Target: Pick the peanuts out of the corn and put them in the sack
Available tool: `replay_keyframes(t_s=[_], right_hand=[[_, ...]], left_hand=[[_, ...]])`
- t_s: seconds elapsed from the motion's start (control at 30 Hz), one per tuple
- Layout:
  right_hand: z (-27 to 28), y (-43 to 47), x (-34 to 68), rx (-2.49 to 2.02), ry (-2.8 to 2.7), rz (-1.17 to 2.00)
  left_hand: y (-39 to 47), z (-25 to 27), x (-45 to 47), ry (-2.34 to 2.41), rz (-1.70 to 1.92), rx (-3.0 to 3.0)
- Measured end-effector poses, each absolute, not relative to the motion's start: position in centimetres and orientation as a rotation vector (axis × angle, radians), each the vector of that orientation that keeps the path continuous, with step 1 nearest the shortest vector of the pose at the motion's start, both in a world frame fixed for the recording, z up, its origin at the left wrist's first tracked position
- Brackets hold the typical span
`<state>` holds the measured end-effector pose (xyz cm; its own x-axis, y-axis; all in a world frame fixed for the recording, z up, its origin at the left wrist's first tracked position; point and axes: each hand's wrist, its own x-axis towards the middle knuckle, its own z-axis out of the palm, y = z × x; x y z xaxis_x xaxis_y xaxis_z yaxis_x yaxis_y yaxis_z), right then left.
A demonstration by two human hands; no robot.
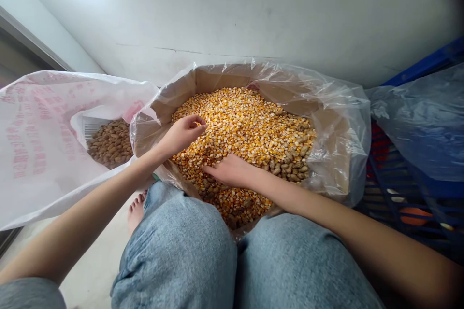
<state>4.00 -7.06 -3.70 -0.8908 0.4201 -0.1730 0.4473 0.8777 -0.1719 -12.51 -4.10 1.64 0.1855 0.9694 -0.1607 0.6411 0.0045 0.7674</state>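
A heap of yellow corn kernels (246, 116) fills a cardboard box lined with a clear plastic bag (348, 120). Unshelled peanuts (290, 166) lie among the kernels, mostly at the right side. My left hand (183, 134) hovers over the left part of the corn, its fingers curled in towards the thumb. Whatever it may hold is hidden. Lower down, my right hand (232, 171) reaches into the corn with its fingers drawn together and their tips at the kernels. I cannot make out what is between them.
Left of the box stands a white woven sack (47, 140) with red print, with peanuts (112, 142) inside. A blue plastic crate (406, 193) under clear plastic is at the right. A white wall (271, 14) rises behind. My knees press close to the box's near side.
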Motion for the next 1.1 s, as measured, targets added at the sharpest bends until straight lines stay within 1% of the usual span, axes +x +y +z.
replay_keyframes(t_s=[0.1,0.17,0.2,0.27,0.4,0.53,0.6,0.63,0.7,0.77,0.8,0.87,0.97,1.1], right_hand=[[-4.0,-7.1,3.7,0.620,2.911,-0.189],[-4.1,-6.9,3.7,0.630,2.916,-0.161],[-4.0,-6.8,3.7,0.642,2.919,-0.157],[-4.0,-6.7,3.9,0.681,2.927,-0.160],[-4.1,-6.6,4.1,0.740,2.915,-0.194],[-3.7,-6.7,4.0,0.854,2.881,-0.359],[-3.0,-6.5,4.1,1.028,2.891,-0.616],[-2.6,-6.3,4.3,1.128,2.888,-0.832],[-1.7,-5.7,5.0,1.283,2.799,-1.442],[-0.9,-4.9,5.9,1.349,2.568,-2.119],[-0.6,-4.4,6.3,1.366,2.429,-2.408],[-0.1,-3.8,7.2,1.409,2.181,-2.817],[0.4,-3.3,7.9,1.434,1.881,-3.109],[0.7,-3.4,7.9,1.289,1.566,-3.313]], left_hand=[[-3.1,1.0,-12.3,1.695,0.051,2.303],[-2.5,0.7,-12.2,1.665,-0.248,2.440],[-2.3,0.5,-12.2,1.640,-0.340,2.458],[-2.1,0.3,-12.2,1.622,-0.424,2.456],[-2.2,0.2,-12.6,1.647,-0.436,2.382],[-2.4,0.4,-13.1,1.705,-0.451,2.320],[-2.5,0.5,-13.4,1.756,-0.471,2.279],[-2.5,0.5,-13.5,1.772,-0.477,2.253],[-2.5,0.5,-13.7,1.797,-0.487,2.210],[-2.6,0.5,-13.8,1.790,-0.511,2.180],[-2.6,0.5,-13.9,1.780,-0.531,2.173],[-2.7,0.4,-13.9,1.753,-0.568,2.172],[-2.7,0.5,-13.9,1.737,-0.556,2.174],[-2.8,1.1,-13.8,1.716,-0.301,2.053]])
